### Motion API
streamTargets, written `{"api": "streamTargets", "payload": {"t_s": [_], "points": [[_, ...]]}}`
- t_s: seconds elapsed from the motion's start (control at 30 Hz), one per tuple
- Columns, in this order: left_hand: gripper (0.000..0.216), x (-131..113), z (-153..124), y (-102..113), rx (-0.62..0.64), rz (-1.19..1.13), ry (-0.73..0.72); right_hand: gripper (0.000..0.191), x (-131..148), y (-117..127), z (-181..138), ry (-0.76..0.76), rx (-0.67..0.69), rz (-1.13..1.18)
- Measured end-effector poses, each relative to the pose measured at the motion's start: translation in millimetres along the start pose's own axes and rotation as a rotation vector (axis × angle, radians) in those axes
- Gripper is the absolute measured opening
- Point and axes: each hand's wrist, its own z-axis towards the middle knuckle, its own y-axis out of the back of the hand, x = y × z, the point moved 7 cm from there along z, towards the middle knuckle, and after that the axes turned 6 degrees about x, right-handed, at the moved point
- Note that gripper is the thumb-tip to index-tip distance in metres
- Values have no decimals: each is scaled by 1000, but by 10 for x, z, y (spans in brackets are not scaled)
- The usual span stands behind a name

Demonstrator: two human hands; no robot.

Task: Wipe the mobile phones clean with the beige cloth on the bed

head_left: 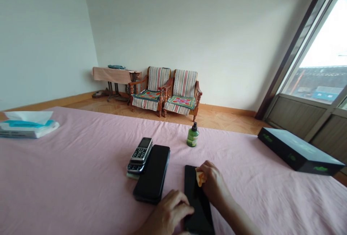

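A black smartphone (193, 191) lies flat on the pink tablecloth (81, 170) near the front edge. My left hand (170, 211) rests on the phone's near left side, fingers curled against it. My right hand (213, 182) pinches a small orange cloth (200, 178) and presses it on the phone's screen. To the left lies a second black smartphone (153, 177), and beside it a small keypad phone (141, 153) stacked on another device.
A green spray bottle (192, 135) stands beyond the phones. A black box (296, 150) lies at the right edge, a tissue pack (27, 123) at the far left. Two striped armchairs (165, 90) and a side table (116, 74) stand by the back wall.
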Motion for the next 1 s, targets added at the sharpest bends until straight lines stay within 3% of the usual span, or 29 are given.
{"api": "streamTargets", "payload": {"t_s": [0.1,0.23,0.43,0.6,0.77,1.0], "points": [[42,-12,2,10,-5,-3,-1,32,24,17,-7,13,-34,-5],[40,3,-3,29,-19,-3,18,32,161,-94,-9,100,21,106],[44,18,-9,-4,-12,1,-11,34,96,-14,11,20,-69,7],[38,0,-14,17,-23,8,1,34,261,-113,27,86,32,97],[39,-16,-5,32,-17,3,-4,34,196,-63,34,22,-23,64],[38,-17,-2,51,-27,-6,18,36,270,-111,47,110,22,132]]}}
